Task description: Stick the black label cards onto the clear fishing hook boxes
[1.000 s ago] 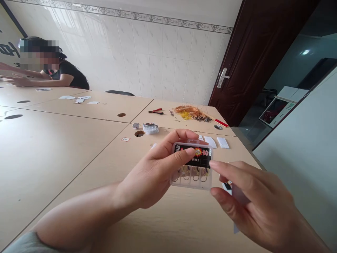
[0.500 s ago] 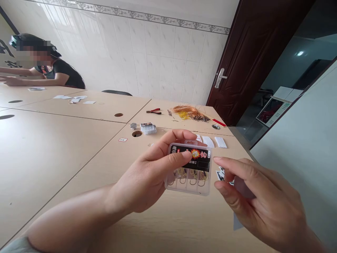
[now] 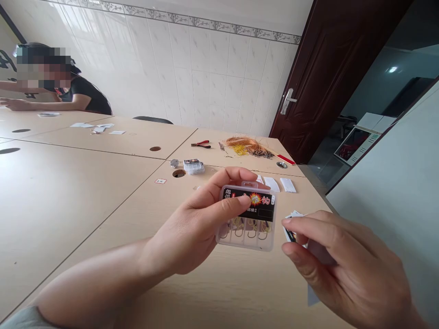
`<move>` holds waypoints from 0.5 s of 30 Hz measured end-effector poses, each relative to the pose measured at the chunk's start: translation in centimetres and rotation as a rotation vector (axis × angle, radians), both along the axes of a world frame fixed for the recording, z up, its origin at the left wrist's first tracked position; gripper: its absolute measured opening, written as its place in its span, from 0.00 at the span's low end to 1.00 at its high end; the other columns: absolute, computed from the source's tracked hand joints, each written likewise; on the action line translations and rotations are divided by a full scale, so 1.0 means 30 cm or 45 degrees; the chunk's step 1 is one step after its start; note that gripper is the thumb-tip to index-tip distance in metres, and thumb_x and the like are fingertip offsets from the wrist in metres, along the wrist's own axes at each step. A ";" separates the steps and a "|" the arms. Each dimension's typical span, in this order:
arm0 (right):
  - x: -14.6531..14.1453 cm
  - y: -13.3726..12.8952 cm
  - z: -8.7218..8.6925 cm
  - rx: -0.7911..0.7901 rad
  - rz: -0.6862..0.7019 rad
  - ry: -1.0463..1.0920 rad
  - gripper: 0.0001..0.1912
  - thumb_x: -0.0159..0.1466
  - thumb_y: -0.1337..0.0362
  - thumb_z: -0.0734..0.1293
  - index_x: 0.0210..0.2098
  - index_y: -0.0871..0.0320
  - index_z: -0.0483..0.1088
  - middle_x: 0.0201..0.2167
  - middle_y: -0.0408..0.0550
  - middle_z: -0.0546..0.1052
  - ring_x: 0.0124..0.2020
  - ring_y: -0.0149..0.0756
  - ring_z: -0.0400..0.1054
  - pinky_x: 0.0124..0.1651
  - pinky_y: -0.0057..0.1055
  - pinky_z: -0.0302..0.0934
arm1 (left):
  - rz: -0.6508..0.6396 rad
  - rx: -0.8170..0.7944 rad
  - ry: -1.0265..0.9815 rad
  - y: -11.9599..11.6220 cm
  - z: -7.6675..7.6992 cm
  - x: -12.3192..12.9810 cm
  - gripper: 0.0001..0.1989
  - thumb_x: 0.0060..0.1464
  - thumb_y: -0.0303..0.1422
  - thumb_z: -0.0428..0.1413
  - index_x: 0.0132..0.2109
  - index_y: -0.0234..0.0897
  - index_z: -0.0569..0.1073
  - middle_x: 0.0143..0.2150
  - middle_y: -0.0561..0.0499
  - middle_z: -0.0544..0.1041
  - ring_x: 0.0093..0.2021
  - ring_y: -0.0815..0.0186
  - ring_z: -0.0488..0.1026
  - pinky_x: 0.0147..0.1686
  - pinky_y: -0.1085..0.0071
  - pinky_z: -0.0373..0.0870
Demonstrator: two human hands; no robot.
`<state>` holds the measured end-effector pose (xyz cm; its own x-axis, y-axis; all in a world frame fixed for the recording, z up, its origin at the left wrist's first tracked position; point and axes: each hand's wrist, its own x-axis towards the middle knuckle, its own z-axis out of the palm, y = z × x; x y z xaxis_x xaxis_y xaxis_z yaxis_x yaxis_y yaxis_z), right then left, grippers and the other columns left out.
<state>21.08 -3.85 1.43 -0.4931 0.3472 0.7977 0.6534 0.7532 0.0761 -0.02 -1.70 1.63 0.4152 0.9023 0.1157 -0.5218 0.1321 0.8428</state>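
Above the counter [image 3: 171, 292], we are holding our right hand [image 3: 346, 256] with thumb and forefinger parted, while our left hand [image 3: 199, 219] is gripping the clear case [image 3: 262, 214], which is sitting near the right hand but apart; small hooks [image 3: 252, 236] are lying inside.

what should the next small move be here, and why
Probably bring the right hand to the clear fishhook case and press its edge to check it is shut: the left hand holds it, fishhooks sit below the black label, the right hand is near but not touching, and I can't tell whether it is latched.
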 end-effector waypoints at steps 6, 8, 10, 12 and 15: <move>-0.002 0.017 -0.008 -0.031 -0.014 -0.061 0.13 0.74 0.59 0.61 0.51 0.59 0.72 0.32 0.46 0.84 0.26 0.31 0.77 0.32 0.26 0.71 | -0.006 0.066 0.001 0.002 -0.006 -0.002 0.06 0.64 0.26 0.58 0.47 0.41 0.75 0.46 0.49 0.80 0.45 0.66 0.76 0.43 0.75 0.75; 0.001 0.022 -0.009 -0.068 -0.042 -0.035 0.13 0.73 0.61 0.62 0.53 0.59 0.72 0.32 0.46 0.83 0.25 0.32 0.77 0.32 0.27 0.71 | -0.003 0.067 0.014 0.001 -0.004 -0.001 0.06 0.64 0.27 0.58 0.47 0.41 0.75 0.46 0.49 0.80 0.44 0.66 0.76 0.42 0.75 0.74; 0.005 0.022 -0.009 -0.090 -0.069 0.013 0.13 0.73 0.63 0.62 0.54 0.57 0.71 0.28 0.42 0.81 0.22 0.31 0.74 0.30 0.26 0.70 | -0.009 0.040 0.023 0.001 -0.001 0.001 0.06 0.64 0.28 0.59 0.47 0.42 0.74 0.46 0.50 0.79 0.43 0.66 0.77 0.40 0.74 0.75; 0.007 0.020 -0.009 -0.075 -0.072 0.033 0.12 0.72 0.63 0.63 0.54 0.55 0.70 0.25 0.39 0.78 0.20 0.30 0.71 0.29 0.26 0.69 | -0.013 0.009 0.026 0.001 0.000 0.001 0.07 0.63 0.29 0.60 0.48 0.42 0.74 0.46 0.50 0.79 0.43 0.66 0.77 0.40 0.74 0.75; 0.006 0.017 -0.010 -0.031 -0.053 -0.003 0.12 0.73 0.62 0.62 0.53 0.57 0.69 0.26 0.40 0.79 0.22 0.31 0.73 0.32 0.26 0.70 | -0.002 0.000 0.047 0.003 -0.005 0.001 0.09 0.61 0.28 0.61 0.48 0.41 0.73 0.46 0.49 0.79 0.43 0.66 0.76 0.40 0.73 0.74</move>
